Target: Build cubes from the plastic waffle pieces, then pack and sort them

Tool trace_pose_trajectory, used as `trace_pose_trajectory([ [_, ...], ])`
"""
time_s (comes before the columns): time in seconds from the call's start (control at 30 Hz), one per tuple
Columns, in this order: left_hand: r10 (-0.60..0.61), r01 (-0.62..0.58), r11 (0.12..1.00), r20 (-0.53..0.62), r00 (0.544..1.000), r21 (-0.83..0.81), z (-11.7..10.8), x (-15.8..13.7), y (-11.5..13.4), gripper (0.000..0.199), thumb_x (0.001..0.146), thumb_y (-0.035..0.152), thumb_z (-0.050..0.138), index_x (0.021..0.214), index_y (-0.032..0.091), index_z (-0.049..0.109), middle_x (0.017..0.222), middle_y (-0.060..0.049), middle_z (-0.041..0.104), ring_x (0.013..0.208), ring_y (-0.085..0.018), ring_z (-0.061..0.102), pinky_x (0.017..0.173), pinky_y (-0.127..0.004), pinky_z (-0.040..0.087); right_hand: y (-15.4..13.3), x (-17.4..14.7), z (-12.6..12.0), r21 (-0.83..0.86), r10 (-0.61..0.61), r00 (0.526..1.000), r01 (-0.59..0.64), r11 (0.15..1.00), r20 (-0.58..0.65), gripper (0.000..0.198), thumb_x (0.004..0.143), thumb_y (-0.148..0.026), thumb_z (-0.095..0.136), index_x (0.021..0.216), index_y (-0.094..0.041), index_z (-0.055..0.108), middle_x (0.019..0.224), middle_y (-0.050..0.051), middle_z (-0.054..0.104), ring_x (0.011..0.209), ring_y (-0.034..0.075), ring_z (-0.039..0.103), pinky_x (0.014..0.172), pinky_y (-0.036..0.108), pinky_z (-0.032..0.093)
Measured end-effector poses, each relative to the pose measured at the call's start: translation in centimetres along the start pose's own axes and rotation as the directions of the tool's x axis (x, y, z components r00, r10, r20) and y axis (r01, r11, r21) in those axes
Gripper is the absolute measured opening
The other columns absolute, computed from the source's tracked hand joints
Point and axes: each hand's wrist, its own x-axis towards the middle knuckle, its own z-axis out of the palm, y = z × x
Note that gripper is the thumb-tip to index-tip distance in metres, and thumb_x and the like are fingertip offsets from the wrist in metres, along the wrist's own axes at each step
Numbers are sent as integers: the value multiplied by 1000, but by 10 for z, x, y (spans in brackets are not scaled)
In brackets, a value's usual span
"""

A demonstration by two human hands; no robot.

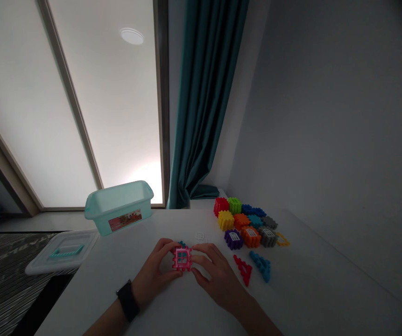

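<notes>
Between both hands is a pink square building block (182, 259) with toothed edges and a window grid in its middle. My left hand (158, 265), with a dark watch on the wrist, grips its left side between fingers and thumb. On the right edge, the fingertips and thumb of my right hand (212, 272) are closed on the same block. A bit of teal (182, 243) shows just behind its top; its shape is mostly hidden. A small white window grid piece (200, 236) lies flat on the table beyond my hands.
Stacks of toothed blocks, such as purple (233, 239), orange (250, 237) and yellow (226, 220), stand at the right. Red (243, 269) and blue triangular pieces (261, 266) lie nearer. A teal bin (125, 217) and its clear lid (62, 252) are at the left.
</notes>
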Motion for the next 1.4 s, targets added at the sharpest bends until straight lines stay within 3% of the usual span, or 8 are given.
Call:
trace_pose_trajectory([
  [0.27, -12, 12, 1000, -21, 1000, -13, 5, -1, 6, 38, 84, 38, 68, 118, 22, 57, 113, -9, 59, 102, -25, 57, 91, -41, 49, -5, 0, 3, -27, -79, 996, 78, 997, -41, 17, 96, -15, 55, 106, -27, 62, 115, 7, 66, 110, 22, 60, 93, 39, 52],
  [0.43, -21, 21, 1000, -22, 1000, -16, 1, 1, 10, 25, 93, 42, 56, 105, 21, 63, 107, -9, 61, 99, -24, 58, 91, -40, 48, 1, 1, 6, 221, 156, 980, -125, 967, -127, 11, 98, -23, 51, 98, -24, 62, 101, 7, 68, 97, 21, 63, 87, 37, 51],
  [0.57, -60, 60, 998, -25, 998, -11, -1, 3, 10, 29, 98, 43, 50, 91, 21, 67, 101, -8, 62, 97, -22, 60, 91, -37, 49, 6, 3, 9, 481, 454, 891, -404, 778, 15, 19, 94, -36, 56, 89, -20, 64, 87, 4, 67, 84, 20, 64, 79, 33, 51],
  [0.7, -74, 73, 997, -25, 997, -22, -1, 4, 9, 30, 98, 42, 50, 87, 20, 68, 98, -7, 63, 94, -21, 61, 87, -36, 50, 8, 3, 16, 641, 582, 799, -527, 558, 151, 25, 89, -42, 61, 85, -18, 64, 78, 2, 66, 73, 17, 61, 71, 29, 48],
  [0.83, -46, 48, 996, -16, 999, 73, 0, 2, 3, 21, 94, 33, 55, 108, 21, 65, 102, -7, 64, 94, -22, 61, 87, -38, 52, 9, 2, 21, 682, 614, 767, -552, 480, 188, 22, 85, -39, 63, 84, -18, 64, 73, -1, 62, 68, 15, 56, 65, 26, 44],
  [1.0, 130, -139, 929, 49, 990, 342, -2, -5, -9, 60, 83, 25, 67, 139, 28, 49, 127, -10, 57, 111, -26, 58, 96, -43, 51, 9, 5, 20, 661, 630, 747, -585, 471, 213, 16, 80, -33, 63, 80, -17, 64, 71, -1, 63, 66, 15, 56, 65, 26, 43],
  [1.23, 234, -275, 833, 145, 961, 479, -3, -6, -17, 65, 77, 28, 77, 137, 30, 52, 120, -9, 60, 104, -26, 60, 90, -41, 53, 2, 9, 14, 653, 622, 728, -625, 428, 289, 11, 77, -28, 63, 79, -17, 66, 70, -1, 65, 66, 15, 57, 67, 27, 44],
  [1.4, 278, -270, 826, 60, 959, 494, 0, -5, -14, 51, 77, 33, 79, 124, 25, 59, 112, -8, 63, 99, -25, 61, 87, -41, 53, 2, 8, 16, 681, 622, 737, -599, 422, 264, 17, 80, -31, 64, 92, -18, 65, 79, 0, 66, 74, 17, 60, 71, 28, 46],
])
